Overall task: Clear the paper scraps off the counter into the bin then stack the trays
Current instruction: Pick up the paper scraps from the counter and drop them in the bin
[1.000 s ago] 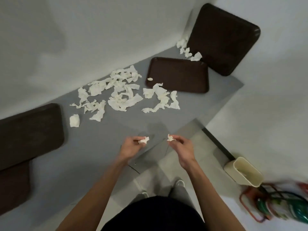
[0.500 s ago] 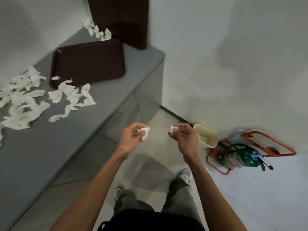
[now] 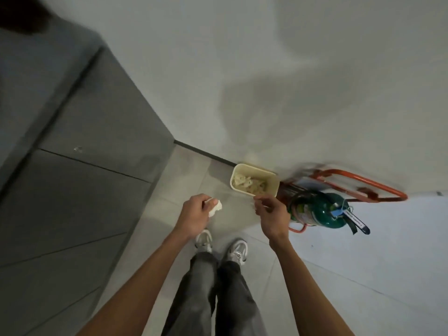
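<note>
1. Head view looks straight down. The person stands on the tiled floor (image 3: pixel 315 275) with both arms stretched out in front of them
2. The left hand (image 3: pixel 195 215) has its grip closed round a crumpled white paper scrap (image 3: pixel 215 206). The scrap pokes out past the fingers, up in the air over the floor, left of the bin and not over it
3. The right hand (image 3: pixel 272 214) is pinched narrow, fingertips together, right at the near rim of the bin (image 3: pixel 257 169). Honestly can't tell whether there's anything between those fingers, it's too small and blurry
4. The bin is a small cream rectangular one. It sits on the floor against the wall (image 3: pixel 242 69), and there's a pile of scraps (image 3: pixel 249 184) inside it
5. The grey counter (image 3: pixel 29 88) runs up the left side with its front panels facing the person, and none of its top in shot has paper on it
6. The dark smudge (image 3: pixel 21 13) in the top left corner is too blurred to call
7. Just right of the bin is a green extinguisher (image 3: pixel 317 212) in an orange stand (image 3: pixel 363 184), which nearly touches the bin
8. White sneakers (image 3: pixel 238 251) and grey trousers (image 3: pixel 218 287) show between the arms
</note>
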A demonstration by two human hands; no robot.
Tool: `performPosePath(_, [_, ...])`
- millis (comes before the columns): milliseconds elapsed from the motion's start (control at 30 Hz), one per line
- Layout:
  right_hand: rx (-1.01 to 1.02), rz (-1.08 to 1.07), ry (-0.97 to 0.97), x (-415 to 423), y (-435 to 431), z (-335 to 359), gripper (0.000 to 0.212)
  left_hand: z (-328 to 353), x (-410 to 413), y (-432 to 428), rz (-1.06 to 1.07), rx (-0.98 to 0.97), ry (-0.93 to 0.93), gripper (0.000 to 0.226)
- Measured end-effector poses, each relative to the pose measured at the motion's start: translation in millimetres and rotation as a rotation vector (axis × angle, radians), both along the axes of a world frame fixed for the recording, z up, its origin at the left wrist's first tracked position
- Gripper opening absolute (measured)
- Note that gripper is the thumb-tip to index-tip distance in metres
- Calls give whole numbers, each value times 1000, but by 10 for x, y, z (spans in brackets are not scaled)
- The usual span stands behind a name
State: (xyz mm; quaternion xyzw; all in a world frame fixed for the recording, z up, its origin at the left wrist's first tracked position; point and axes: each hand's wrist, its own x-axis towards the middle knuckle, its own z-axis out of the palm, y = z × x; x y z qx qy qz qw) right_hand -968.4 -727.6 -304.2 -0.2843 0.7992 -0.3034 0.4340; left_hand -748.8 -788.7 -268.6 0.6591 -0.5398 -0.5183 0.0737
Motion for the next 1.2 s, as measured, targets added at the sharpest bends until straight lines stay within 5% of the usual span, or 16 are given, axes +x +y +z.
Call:
performPosePath(333, [148, 104, 286, -768, -562, -2214, 24, -2282, -1052, -907, -308, -31, -135, 29])
performPosePath(433, [176, 222, 366, -885, -779, -2792, 23, -2954, -1391, -1127, -330, -48, -157, 14])
performPosePath(733, [436, 583, 434, -985, -1175, -3746, 44, -4311, -1896, -1282, -675, 59, -330, 16])
performPosePath(933, [452, 592, 449, -966, -1216, -3509, 44, -4202, -1856, -1239, -866, 59, -332, 36])
performPosePath(1200, [276, 472, 482, -790, -1207, -2188, 49, -2667, -1508, -1194, -737, -163, -259, 46])
